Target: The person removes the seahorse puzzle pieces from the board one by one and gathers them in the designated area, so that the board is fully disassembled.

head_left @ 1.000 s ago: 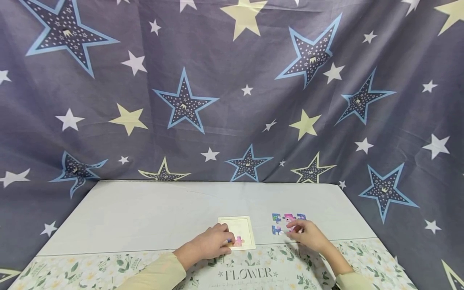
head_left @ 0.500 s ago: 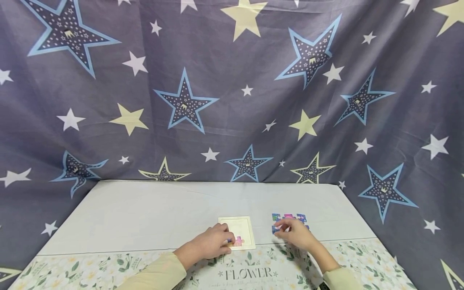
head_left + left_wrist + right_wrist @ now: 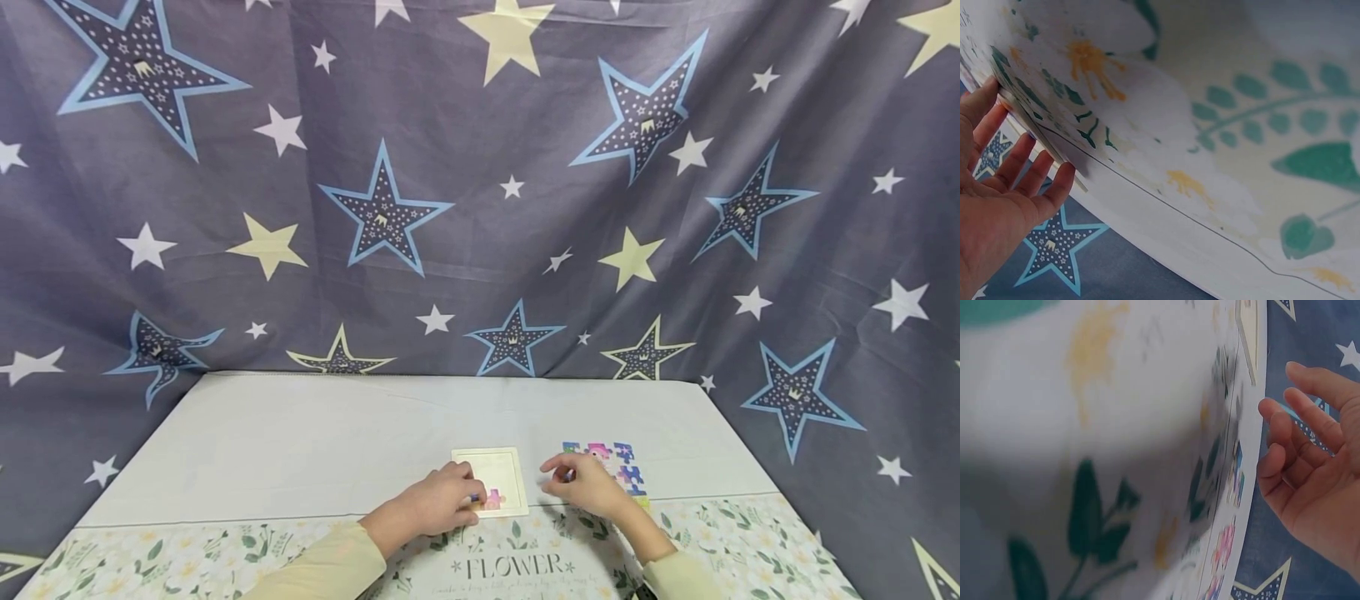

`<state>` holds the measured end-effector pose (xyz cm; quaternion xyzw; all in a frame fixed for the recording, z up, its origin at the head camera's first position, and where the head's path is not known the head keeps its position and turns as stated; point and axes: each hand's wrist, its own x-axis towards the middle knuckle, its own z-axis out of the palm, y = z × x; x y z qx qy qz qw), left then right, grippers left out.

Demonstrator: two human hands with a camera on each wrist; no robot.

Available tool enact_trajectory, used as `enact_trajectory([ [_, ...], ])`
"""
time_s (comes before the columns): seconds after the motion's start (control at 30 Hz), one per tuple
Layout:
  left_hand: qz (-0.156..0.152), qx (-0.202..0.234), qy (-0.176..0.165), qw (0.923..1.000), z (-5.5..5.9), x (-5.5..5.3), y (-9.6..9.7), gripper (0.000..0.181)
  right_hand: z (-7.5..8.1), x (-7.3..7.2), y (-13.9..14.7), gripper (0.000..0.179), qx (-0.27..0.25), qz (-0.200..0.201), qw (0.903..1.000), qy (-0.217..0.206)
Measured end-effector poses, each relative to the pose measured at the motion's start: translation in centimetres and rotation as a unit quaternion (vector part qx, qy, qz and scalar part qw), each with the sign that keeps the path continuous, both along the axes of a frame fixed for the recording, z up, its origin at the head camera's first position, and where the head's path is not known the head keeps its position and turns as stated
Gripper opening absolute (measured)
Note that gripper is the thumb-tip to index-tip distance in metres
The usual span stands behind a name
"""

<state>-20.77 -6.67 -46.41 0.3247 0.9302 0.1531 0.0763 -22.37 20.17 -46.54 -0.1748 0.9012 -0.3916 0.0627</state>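
My left hand [image 3: 446, 498] rests on the lower left of a shallow cream puzzle tray [image 3: 506, 462], its fingertips spread along it in the left wrist view. A pink puzzle piece [image 3: 493, 499] lies in the tray beside my fingers, and a bit of blue shows by the fingertips. My right hand [image 3: 588, 486] hovers between the tray and several loose puzzle pieces [image 3: 624, 452]. Its fingers are loosely curved in the right wrist view [image 3: 1310, 450], with nothing visible between them. The hand hides part of the loose pieces in the head view.
The pale table [image 3: 322, 442] has a flower-printed strip [image 3: 180, 554] along its front, with the word FLOWER on it. A dark curtain [image 3: 480, 125] with stars hangs behind the table and at the sides. A pink piece [image 3: 597, 451] lies among the loose ones.
My right hand has moved left from over the loose pieces toward the tray, uncovering pieces on the right. My left hand and the tray have stayed in place.
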Motion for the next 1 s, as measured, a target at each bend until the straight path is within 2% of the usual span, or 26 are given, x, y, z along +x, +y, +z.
enact_trajectory([
  [0.2, 0.001, 0.000, -0.003, 1.0000, 0.0, -0.1, 0.0, 0.023, 0.0, 0.1, -1.6, 0.026, -0.007, 0.010, 0.9998, -0.013],
  [0.57, -0.007, 0.002, -0.003, 1.0000, 0.0, -0.1, -0.1, 0.022, -0.3, 0.1, -3.8, 0.024, 0.002, 0.035, 0.9994, -0.002],
  [0.8, -0.008, 0.008, -0.003, 0.9999, -0.1, -0.1, -0.1, 0.022, -0.6, 0.0, -5.1, 0.026, -0.007, 0.053, 0.9983, -0.024],
  [1.0, -0.007, 0.010, -0.002, 0.9999, -0.1, -0.2, -0.1, 0.022, -0.8, 0.1, -5.8, 0.026, 0.002, 0.046, 0.9985, -0.028],
])
